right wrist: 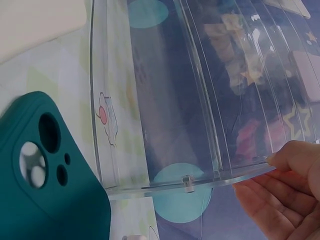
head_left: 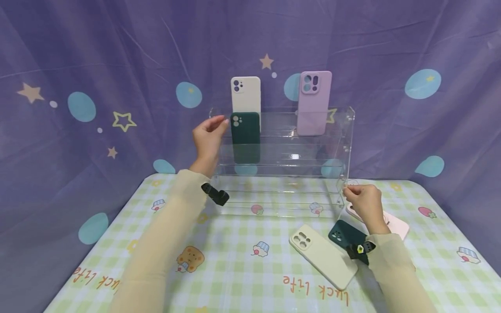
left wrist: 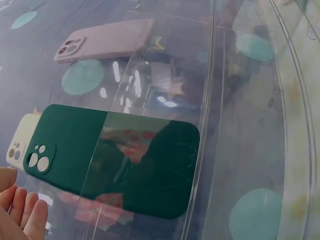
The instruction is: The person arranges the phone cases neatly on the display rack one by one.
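A clear acrylic tiered rack (head_left: 348, 143) stands at the back of the table. A dark green phone case (head_left: 245, 132) (left wrist: 115, 160) leans upright on its second tier, in front of a white case (head_left: 245, 93) on the top tier. A purple case (head_left: 314, 102) stands on the top tier at the right. My left hand (head_left: 219, 124) hovers by the rack's upper left edge, just left of the green case, with its fingers (left wrist: 22, 215) relaxed and off the case. My right hand (head_left: 350, 189) (right wrist: 280, 180) pinches the front edge of the rack's right side panel (right wrist: 165, 100).
On the checked tablecloth (head_left: 242, 269) in front of the rack lie a cream case (head_left: 322, 254), a dark teal case (head_left: 344, 234) (right wrist: 45, 170) and a pink case (head_left: 395, 224) partly under my right wrist. A purple star-print curtain hangs behind.
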Motion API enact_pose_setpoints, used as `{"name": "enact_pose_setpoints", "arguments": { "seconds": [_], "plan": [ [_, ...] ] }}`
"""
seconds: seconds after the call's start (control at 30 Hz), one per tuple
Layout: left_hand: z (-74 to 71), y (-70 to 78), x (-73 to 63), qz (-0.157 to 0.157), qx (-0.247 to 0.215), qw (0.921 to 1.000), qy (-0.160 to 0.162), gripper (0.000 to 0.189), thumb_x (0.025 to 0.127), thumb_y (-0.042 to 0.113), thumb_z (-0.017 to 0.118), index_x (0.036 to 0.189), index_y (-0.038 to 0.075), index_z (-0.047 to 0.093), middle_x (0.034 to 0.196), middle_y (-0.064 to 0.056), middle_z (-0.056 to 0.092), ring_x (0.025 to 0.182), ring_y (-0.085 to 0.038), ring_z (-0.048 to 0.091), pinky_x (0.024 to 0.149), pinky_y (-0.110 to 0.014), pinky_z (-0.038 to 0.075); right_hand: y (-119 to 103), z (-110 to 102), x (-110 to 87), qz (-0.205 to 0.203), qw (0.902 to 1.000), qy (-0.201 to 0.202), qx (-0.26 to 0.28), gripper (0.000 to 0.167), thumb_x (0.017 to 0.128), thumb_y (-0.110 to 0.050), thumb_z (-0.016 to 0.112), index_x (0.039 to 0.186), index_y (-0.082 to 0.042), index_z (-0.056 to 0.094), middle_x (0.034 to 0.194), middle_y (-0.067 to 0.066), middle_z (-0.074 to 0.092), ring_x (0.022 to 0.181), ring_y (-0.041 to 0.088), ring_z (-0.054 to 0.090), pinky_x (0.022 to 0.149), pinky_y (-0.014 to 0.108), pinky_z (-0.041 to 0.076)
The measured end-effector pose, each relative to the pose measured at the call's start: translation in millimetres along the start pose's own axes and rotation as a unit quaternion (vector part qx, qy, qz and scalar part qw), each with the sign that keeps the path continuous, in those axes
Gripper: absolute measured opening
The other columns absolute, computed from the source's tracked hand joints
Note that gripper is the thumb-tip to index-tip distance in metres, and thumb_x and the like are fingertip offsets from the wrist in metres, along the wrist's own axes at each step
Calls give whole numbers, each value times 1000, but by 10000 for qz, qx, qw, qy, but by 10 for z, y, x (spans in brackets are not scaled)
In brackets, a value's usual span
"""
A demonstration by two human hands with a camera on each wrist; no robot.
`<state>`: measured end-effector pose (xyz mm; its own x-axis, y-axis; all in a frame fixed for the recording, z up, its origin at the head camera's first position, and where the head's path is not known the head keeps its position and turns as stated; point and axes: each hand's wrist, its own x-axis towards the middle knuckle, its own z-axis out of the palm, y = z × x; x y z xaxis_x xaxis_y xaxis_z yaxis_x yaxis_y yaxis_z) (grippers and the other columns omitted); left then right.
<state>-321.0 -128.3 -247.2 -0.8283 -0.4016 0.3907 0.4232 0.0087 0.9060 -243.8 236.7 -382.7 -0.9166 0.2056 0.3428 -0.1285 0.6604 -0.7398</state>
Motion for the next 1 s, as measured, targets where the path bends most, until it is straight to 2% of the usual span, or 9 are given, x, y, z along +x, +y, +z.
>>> {"name": "enact_pose_setpoints", "arguments": {
  "seconds": [0.13,0.23,0.37,0.5,0.67,0.77,0.87,0.93,1.0],
  "plan": [
    [-146,13,-41,-100,-155,9998,-8,26,80,5,74,104,-4,69,86,0,69,77,-8,61,70,-19,52,-14,3,1,-72,9999,-117,-18,22,89,-9,60,99,8,70,82,23,70,62,21,66,49,20,52],
    [-266,-4,-86,-117,-73,9999,-95,29,80,6,74,106,-6,67,83,3,67,74,-7,61,67,-17,52,-20,3,3,-130,9997,-198,-38,23,90,-9,60,101,9,69,84,24,69,67,29,67,51,23,53],
    [-428,-54,-173,-191,283,9989,-320,31,83,9,72,109,-6,66,83,6,66,76,-6,62,67,-16,52,-1,10,-1,-197,9995,-257,-66,25,91,-11,60,103,10,68,88,25,69,69,27,67,52,25,54],
    [-575,-123,-265,-452,514,9960,-583,33,84,12,71,112,-5,65,86,9,65,80,-5,61,71,-16,52,44,12,-28,-363,9988,-282,-168,28,93,-14,59,107,9,67,91,25,69,70,29,68,52,25,54],
    [-732,-232,-368,-668,719,9903,-987,36,86,13,70,116,-5,63,88,10,65,82,-4,62,74,-17,52,66,-14,-112,-684,9959,-378,-449,39,93,-19,60,118,11,59,101,28,66,83,40,66,63,42,56],
    [-812,-296,-421,-621,824,9892,-1043,34,86,11,69,116,-4,63,93,5,67,81,-4,62,74,-17,52,72,-27,-197,-858,9943,-294,-556,46,91,-20,62,123,11,55,109,31,62,93,45,63,71,50,53],
    [-886,-362,-473,-595,919,9891,-981,32,87,9,68,116,-3,63,104,-7,68,82,-4,61,74,-17,52,84,-34,-309,-1103,9925,50,-532,45,88,-17,66,123,8,56,115,29,60,97,44,62,75,52,52],
    [-930,-409,-507,-618,990,9887,-937,32,87,8,68,116,-3,63,111,-15,66,83,-3,61,74,-16,51,96,-40,-393,-1269,9902,318,-491,43,86,-16,68,123,5,58,116,27,62,98,42,61,74,47,50],
    [-974,-454,-541,-660,1022,9883,-920,32,86,8,68,116,-3,63,115,-20,64,83,-2,60,75,-15,50,96,-53,-478,-1343,9887,497,-437,41,85,-15,69,121,1,61,117,22,63,100,38,61,76,33,48]
  ]
}}
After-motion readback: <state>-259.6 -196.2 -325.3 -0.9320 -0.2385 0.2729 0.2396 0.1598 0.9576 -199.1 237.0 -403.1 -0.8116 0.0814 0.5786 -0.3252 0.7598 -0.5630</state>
